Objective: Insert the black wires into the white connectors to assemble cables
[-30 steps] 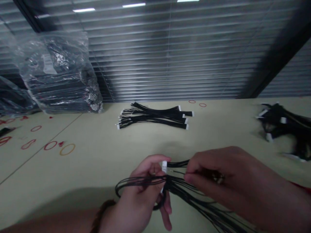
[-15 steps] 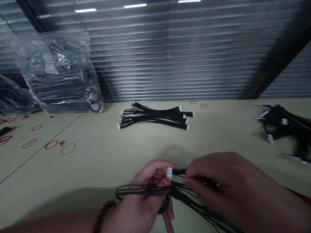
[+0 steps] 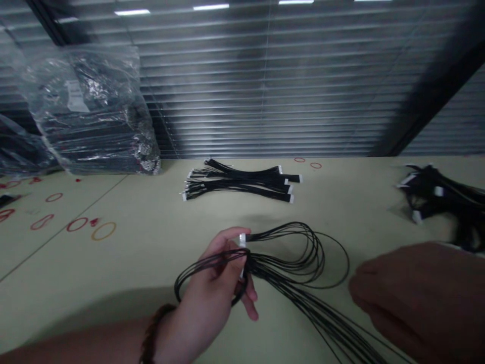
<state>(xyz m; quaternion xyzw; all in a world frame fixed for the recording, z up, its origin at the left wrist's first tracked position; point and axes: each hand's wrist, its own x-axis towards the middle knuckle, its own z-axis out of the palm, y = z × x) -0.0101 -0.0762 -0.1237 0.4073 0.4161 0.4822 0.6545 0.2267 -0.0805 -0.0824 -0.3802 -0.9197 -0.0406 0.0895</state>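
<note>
In the lower middle, my left hand [image 3: 223,273] grips a bundle of thin black wires [image 3: 280,263] and a white connector [image 3: 243,240], pinched by thumb and fingers. Some of the wires loop around the back of that hand, others curve out to the right of the connector, and a long tail runs toward the bottom right. My right hand [image 3: 420,298] is blurred at the lower right, apart from the connector. Its fingers are curled and mostly hidden, and I cannot make out what is in them.
Black cables with white connectors [image 3: 242,182] lie at the back middle of the table. Another dark cable pile [image 3: 447,197] sits at the right. A clear plastic bag of wires [image 3: 98,121] stands at the back left, with red and yellow rubber bands [image 3: 104,231] nearby. Window blinds [image 3: 265,81] stand behind.
My right hand has left the connector and moved right and down, revealing looped wires. My left hand has shifted slightly left and up, still gripping the bundle.
</note>
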